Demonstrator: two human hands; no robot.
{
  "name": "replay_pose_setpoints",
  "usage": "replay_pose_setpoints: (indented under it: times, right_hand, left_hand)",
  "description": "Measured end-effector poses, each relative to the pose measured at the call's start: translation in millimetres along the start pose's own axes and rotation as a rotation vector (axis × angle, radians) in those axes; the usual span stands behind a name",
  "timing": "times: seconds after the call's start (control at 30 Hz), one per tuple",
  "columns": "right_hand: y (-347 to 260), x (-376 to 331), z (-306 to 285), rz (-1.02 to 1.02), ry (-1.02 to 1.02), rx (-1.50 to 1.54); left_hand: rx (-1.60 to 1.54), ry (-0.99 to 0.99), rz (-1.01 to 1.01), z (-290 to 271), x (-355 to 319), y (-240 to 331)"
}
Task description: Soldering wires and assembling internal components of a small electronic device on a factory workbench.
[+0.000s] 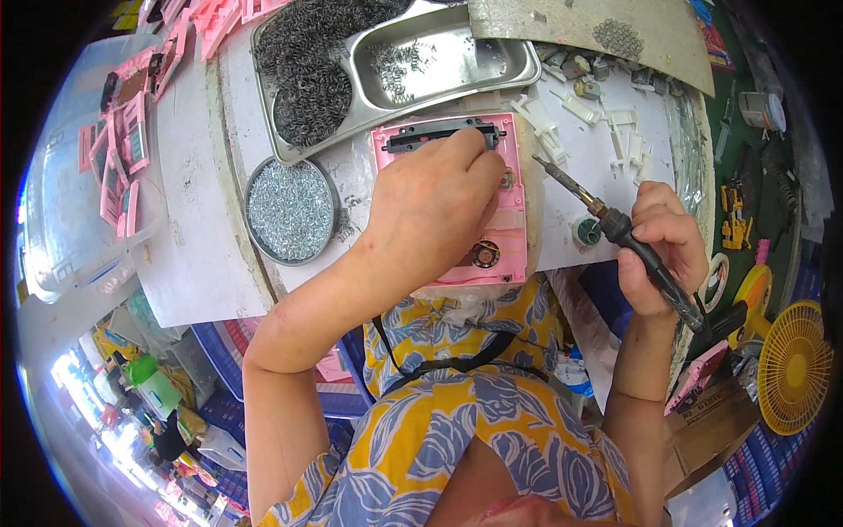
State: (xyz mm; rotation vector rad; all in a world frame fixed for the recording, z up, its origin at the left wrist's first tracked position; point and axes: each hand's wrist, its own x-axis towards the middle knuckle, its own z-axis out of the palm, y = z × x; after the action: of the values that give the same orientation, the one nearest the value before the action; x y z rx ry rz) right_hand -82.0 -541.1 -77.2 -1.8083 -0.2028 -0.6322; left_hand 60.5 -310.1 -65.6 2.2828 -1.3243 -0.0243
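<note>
A pink plastic casing (513,263) lies open at the table's front edge, before my body. A long black part (406,138) sits along its far side, and a round dark component (485,254) with thin wires is near its front. My left hand (436,198) is over the casing with its fingers curled down into it. Whatever those fingertips pinch is hidden beneath the hand. To the right, my right hand (667,246) grips a soldering iron (630,235) by its black handle. The iron's tip points up and left, just right of the casing and apart from it.
A metal tray (529,75) with many dark springs stands at the far side. Left of the casing is a round dish (335,215) of small screws. White plastic parts (580,110) and a small green pot (586,232) lie to the right. A yellow fan (795,369) stands further right.
</note>
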Motion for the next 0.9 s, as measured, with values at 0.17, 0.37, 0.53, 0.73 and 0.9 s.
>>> replay_pose_setpoints:
  times: [0.17, 0.37, 0.53, 0.73, 0.9]
  right_hand:
    - [0, 1, 0, -0.004, 0.0, -0.003]
    - [0, 2, 0, -0.014, -0.008, 0.006]
    - [-3, 0, -5, 0.011, -0.004, 0.009]
    - [-2, -1, -6, 0.04, -0.007, 0.007]
    - [-6, 2, -2, 0.046, -0.027, 0.003]
  left_hand:
    - [-0.003, 0.013, 0.003, 0, 1, 0]
    - [-0.019, 0.013, -0.003, 0, 0, 1]
    - [-0.138, 0.18, -0.114, -30, -6, -7]
    - [-0.182, 0.135, -0.231, -39, -29, -38]
    - [-0.059, 0.151, -0.176, -22, -26, -33]
